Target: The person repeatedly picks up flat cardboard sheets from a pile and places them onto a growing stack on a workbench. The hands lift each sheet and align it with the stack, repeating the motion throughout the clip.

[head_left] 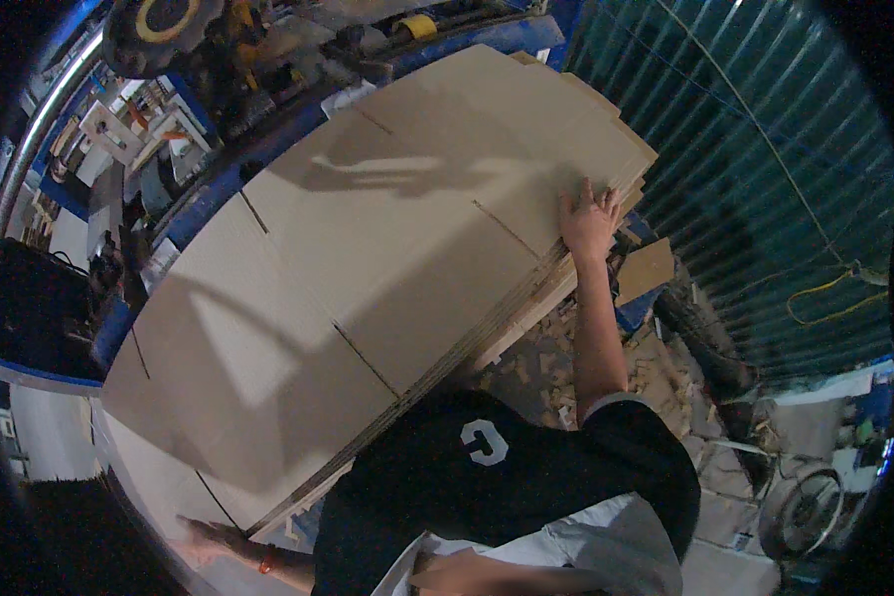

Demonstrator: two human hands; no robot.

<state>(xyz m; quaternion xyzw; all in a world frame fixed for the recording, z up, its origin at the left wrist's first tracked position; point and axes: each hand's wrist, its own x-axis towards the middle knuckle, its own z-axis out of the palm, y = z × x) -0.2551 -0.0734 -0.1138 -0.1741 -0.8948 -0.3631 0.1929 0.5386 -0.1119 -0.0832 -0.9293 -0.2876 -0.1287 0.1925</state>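
A stack of large flat cardboard sheets [298,268] with dark slots cut in them lies slantwise before me. Near the stack's right end, my right hand [590,223] rests on the top sheet, fingers spread. My left hand [209,541] is at the near left corner, its fingers stretched out and slightly blurred; whether it presses on the board or only lies beside it is hard to see. A red band [266,560] circles my left wrist. Shadows fall across the top sheet.
Blue-framed machinery [397,70] runs along the far side of the stack. A green corrugated metal wall [765,149] stands at right. Cardboard scraps [536,377] litter the floor near my right arm. A wheel-like round object [805,507] sits at lower right.
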